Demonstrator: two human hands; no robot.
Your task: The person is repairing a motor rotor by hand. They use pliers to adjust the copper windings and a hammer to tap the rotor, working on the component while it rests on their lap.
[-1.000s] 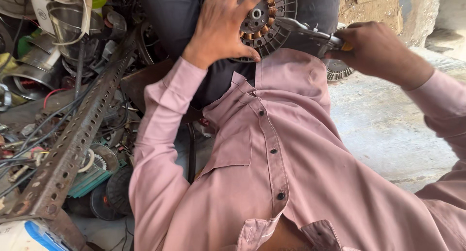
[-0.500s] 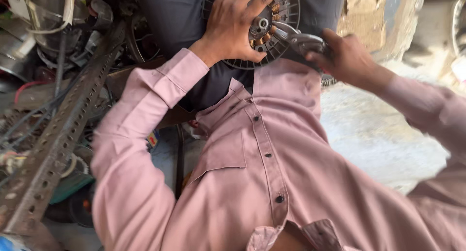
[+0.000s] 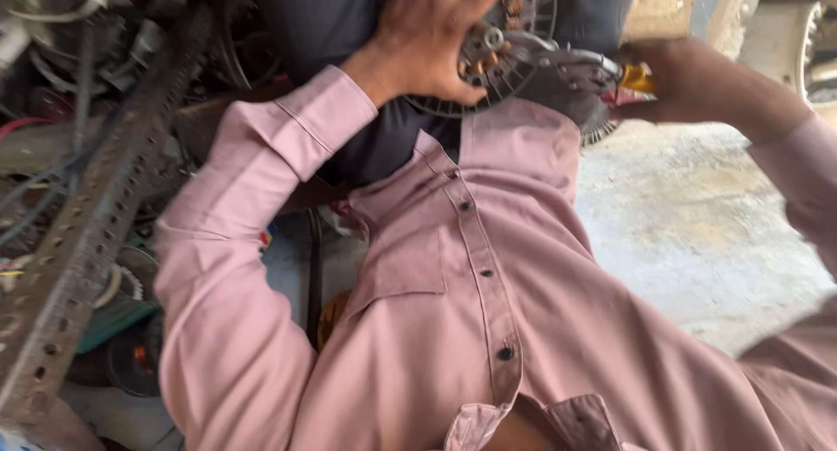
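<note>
My left hand [image 3: 427, 37] grips the round motor stator [image 3: 514, 45], a ribbed metal disc with copper windings resting on my dark trousers. In my right hand [image 3: 697, 85] are metal pliers [image 3: 567, 60] with a yellow handle; their jaws reach the hub at the stator's middle. Both pink sleeves and my pink buttoned shirt [image 3: 488, 285] fill the lower view. The top of the stator is cut off by the frame edge.
A perforated metal angle bar [image 3: 78, 242] slants along the left over a heap of wires, fan parts and scrap. Bare concrete floor [image 3: 697, 224] lies to the right. A pale rounded object [image 3: 785, 32] sits at the top right corner.
The view has shifted, so the hands and stator now sit higher and slightly right in the frame. The pliers stay at the stator's hub; my left hand keeps its grip.
</note>
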